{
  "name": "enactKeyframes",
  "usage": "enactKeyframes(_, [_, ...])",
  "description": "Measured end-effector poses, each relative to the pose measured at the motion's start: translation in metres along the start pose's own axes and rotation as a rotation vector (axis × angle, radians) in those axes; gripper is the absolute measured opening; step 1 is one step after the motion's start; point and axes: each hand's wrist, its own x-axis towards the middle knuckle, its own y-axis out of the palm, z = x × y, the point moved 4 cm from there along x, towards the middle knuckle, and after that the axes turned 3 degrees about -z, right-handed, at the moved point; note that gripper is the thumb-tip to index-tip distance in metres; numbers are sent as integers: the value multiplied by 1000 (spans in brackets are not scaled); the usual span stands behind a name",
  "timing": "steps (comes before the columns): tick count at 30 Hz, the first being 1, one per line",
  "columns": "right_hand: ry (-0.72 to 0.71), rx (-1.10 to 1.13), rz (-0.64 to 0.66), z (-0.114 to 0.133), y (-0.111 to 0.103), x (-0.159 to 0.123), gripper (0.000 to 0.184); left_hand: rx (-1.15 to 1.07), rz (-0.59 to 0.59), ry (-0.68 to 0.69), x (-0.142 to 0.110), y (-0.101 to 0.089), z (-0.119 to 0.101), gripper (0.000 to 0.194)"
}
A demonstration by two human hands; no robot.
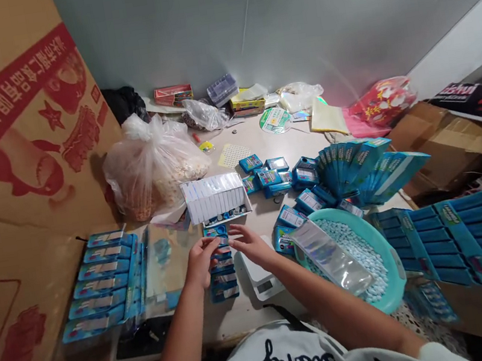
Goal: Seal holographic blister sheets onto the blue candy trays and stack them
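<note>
Packs (224, 279), blue and overlapping, run in a column on the tabletop (256, 135), right below the two hands, between a sheet of brown card and the white scale (261, 276). Left hand (203, 263): it sits over the column's left edge, forearm slanting up from the lower left, fingers curled, thumb and forefinger nearly together over the upper packs. Anything pinched there? Too small to tell. And the right hand (254, 245)! Its forearm angles in from the lower right, wrist above the scale, fingers loosely bent and slightly parted, tips pointing at the left hand's fingertips, just beside them. Whether it has hold of anything, I can't tell. Just beyond both hands stands the box (215, 200) of white cards; off to the right, the basin (397, 287) of pale pellets, a clear bag (332, 254) lying across it.
</note>
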Motion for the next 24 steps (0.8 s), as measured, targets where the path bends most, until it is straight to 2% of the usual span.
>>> enactKeyframes(4, [-7, -39, -17, -13, 3, 14, 33, 40, -65, 34, 14, -1, 10, 49])
enactKeyframes(6, [-21, -77, -53, -20, 3, 20, 25, 96, -104, 80, 19, -2, 15, 45])
enactKeyframes(13, [-113, -239, -95, -33, 4, 31, 23, 398, -201, 337, 22, -4, 19, 23])
enactKeyframes(17, [-115, -240, -63, -38, 5, 35, 33, 490, -223, 406, 27, -4, 21, 20])
enactKeyframes(20, [-72, -174, -9, -42, 3, 39, 41, 541, -188, 428, 33, -2, 23, 22])
enactKeyframes(24, [37, -19, 78, -48, 0, 44, 65, 593, -181, 445, 38, -3, 25, 21])
